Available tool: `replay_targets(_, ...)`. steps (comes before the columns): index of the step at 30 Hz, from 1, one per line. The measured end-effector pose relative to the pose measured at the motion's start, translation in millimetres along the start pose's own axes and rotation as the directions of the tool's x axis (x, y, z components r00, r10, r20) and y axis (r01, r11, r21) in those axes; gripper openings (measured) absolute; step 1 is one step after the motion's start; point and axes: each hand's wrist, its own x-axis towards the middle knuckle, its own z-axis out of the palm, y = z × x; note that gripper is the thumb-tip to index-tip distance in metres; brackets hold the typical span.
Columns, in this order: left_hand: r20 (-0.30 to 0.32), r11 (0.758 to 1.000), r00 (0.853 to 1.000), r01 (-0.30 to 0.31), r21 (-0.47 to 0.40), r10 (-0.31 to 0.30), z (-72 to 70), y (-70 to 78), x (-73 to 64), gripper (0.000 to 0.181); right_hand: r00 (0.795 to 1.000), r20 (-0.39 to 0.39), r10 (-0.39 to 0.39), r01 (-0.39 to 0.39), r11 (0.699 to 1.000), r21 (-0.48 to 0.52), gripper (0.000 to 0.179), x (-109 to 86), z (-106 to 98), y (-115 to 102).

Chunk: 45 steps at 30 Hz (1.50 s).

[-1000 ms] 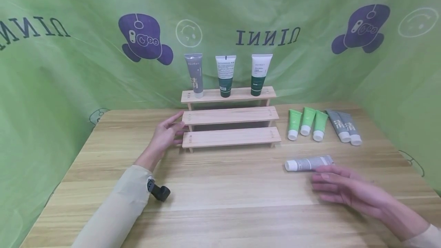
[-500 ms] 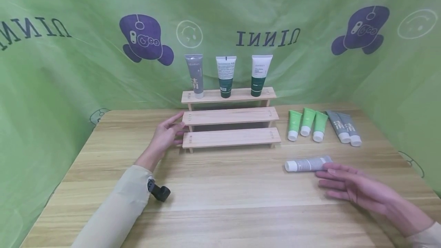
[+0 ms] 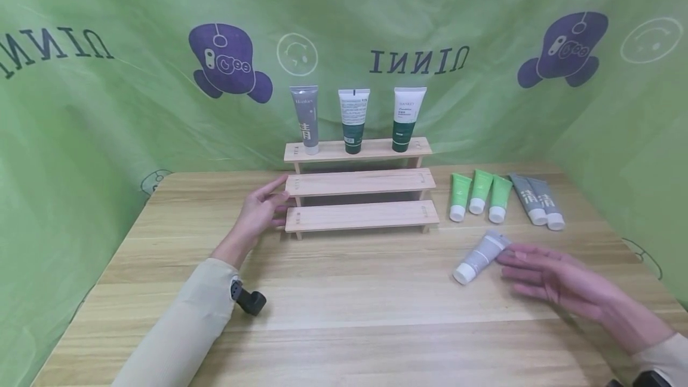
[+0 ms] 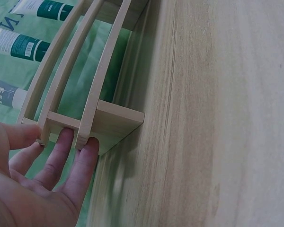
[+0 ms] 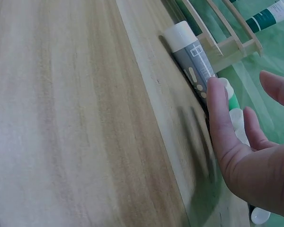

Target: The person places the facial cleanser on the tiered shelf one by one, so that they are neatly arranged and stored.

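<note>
In the head view, my left hand (image 3: 257, 211) holds the left end of a three-step wooden display rack (image 3: 361, 215), its fingertips against the board ends and side panel (image 4: 117, 124). My right hand (image 3: 559, 279) is spread, fingers mostly straight, with fingertips right at the crimped end of a grey squeeze tube (image 3: 481, 257). That tube lies slanted on the table, its white cap (image 5: 180, 35) toward the near left. On the top step stand a grey tube (image 3: 306, 121) and two white-and-green tubes, one in the middle (image 3: 353, 121) and one at right (image 3: 407, 119).
Right of the rack, several tubes lie on the wooden table (image 3: 344, 327): three light green ones, including a left one (image 3: 460, 193), and two overlapping grey ones, including a right one (image 3: 547, 202). A green printed curtain (image 3: 333, 11) surrounds the table at back and sides.
The grey tube by my right hand has turned from lying crosswise to slanting, its cap swinging nearer. My right hand has shifted slightly right. My left hand stays at the rack.
</note>
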Motion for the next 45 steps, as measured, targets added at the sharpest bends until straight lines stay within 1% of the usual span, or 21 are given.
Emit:
replay_targets(4,-0.002,1.000,1.000,-0.002,0.001,0.002,0.3,0.3,0.3,0.055,0.998,-0.055,0.004,-0.007,0.998,-0.062,0.045,3.6,0.5,-3.1)
replay_targets(6,0.001,1.000,1.000,-0.001,-0.003,0.001,0.4,0.6,0.1,0.056,0.995,-0.104,0.007,-0.018,0.995,-0.100,0.041,5.7,1.1,-4.3)
replay_targets(9,0.002,1.000,1.000,0.004,-0.004,-0.004,0.4,1.0,-0.2,0.055,0.982,-0.188,0.013,-0.047,0.983,-0.176,0.034,10.6,2.1,-5.1)
replay_targets(12,0.002,1.000,1.000,0.003,-0.005,-0.003,0.6,1.0,-0.1,0.055,0.968,-0.251,0.015,-0.080,0.965,-0.250,0.034,16.1,3.6,-5.6)
replay_targets(14,0.000,1.000,1.000,0.006,-0.003,-0.006,0.4,0.5,0.0,0.055,0.963,-0.271,0.011,-0.090,0.955,-0.281,0.036,20.0,5.2,-6.0)
replay_targets(17,-0.001,1.000,1.000,0.009,0.000,-0.009,0.0,0.1,0.1,0.054,0.961,-0.276,-0.013,-0.082,0.940,-0.331,0.036,25.3,7.1,-6.5)
replay_targets(19,0.000,1.000,1.000,0.010,0.003,-0.010,-0.1,0.1,0.0,0.055,0.955,-0.294,-0.035,-0.084,0.920,-0.382,0.032,29.3,8.7,-6.8)
replay_targets(20,0.001,1.000,1.000,0.009,0.004,-0.009,-0.2,0.2,-0.1,0.055,0.950,-0.308,-0.048,-0.089,0.905,-0.415,0.032,31.4,9.5,-6.8)
replay_targets(21,0.002,1.000,1.000,0.008,0.003,-0.008,-0.2,0.3,-0.1,0.055,0.944,-0.325,-0.059,-0.099,0.888,-0.449,0.033,33.5,10.6,-6.9)
replay_targets(23,0.003,1.000,1.000,0.008,0.001,-0.008,-0.1,0.4,-0.5,0.055,0.922,-0.381,-0.072,-0.144,0.848,-0.510,0.039,38.2,13.9,-7.3)
replay_targets(27,0.002,1.000,1.000,0.006,0.000,-0.006,-0.2,0.3,-0.9,0.055,0.890,-0.444,-0.106,-0.218,0.756,-0.617,0.056,47.4,22.0,-7.4)
replay_targets(30,0.002,1.000,1.000,0.003,0.001,-0.003,-0.3,-0.1,-0.9,0.055,0.872,-0.468,-0.145,-0.266,0.662,-0.700,0.059,54.7,29.0,-6.1)
replay_targets(31,0.001,1.000,1.000,0.003,0.003,-0.003,-0.3,-0.2,-0.7,0.055,0.863,-0.481,-0.155,-0.290,0.628,-0.722,0.060,57.0,31.3,-5.4)
replay_targets(33,0.002,1.000,1.000,0.003,0.003,-0.003,-0.2,-0.2,-0.3,0.055,0.849,-0.499,-0.175,-0.339,0.545,-0.767,0.060,60.8,34.9,-4.4)
replay_targets(36,0.002,1.000,1.000,0.003,0.004,-0.003,-0.2,0.2,0.0,0.055,0.839,-0.512,-0.185,-0.397,0.437,-0.807,0.058,64.5,37.8,-4.3)
replay_targets(37,0.003,1.000,1.000,0.003,0.005,-0.003,-0.1,0.1,0.1,0.055,0.838,-0.514,-0.186,-0.409,0.409,-0.815,0.057,65.3,38.4,-4.6)
replay_targets(40,0.006,1.000,1.000,0.001,0.000,-0.001,-0.3,-0.5,0.4,0.054,0.840,-0.511,-0.181,-0.430,0.353,-0.831,0.056,66.9,39.6,-6.4)
replay_targets(42,0.009,1.000,1.000,-0.001,-0.005,0.001,-0.4,-0.7,0.4,0.054,0.843,-0.509,-0.176,-0.436,0.330,-0.837,0.055,67.9,40.5,-7.8)
replay_targets(45,0.013,1.000,1.000,-0.001,-0.012,0.001,-0.6,-1.2,0.5,0.054,0.845,-0.508,-0.167,-0.445,0.307,-0.841,0.055,70.0,41.8,-9.9)
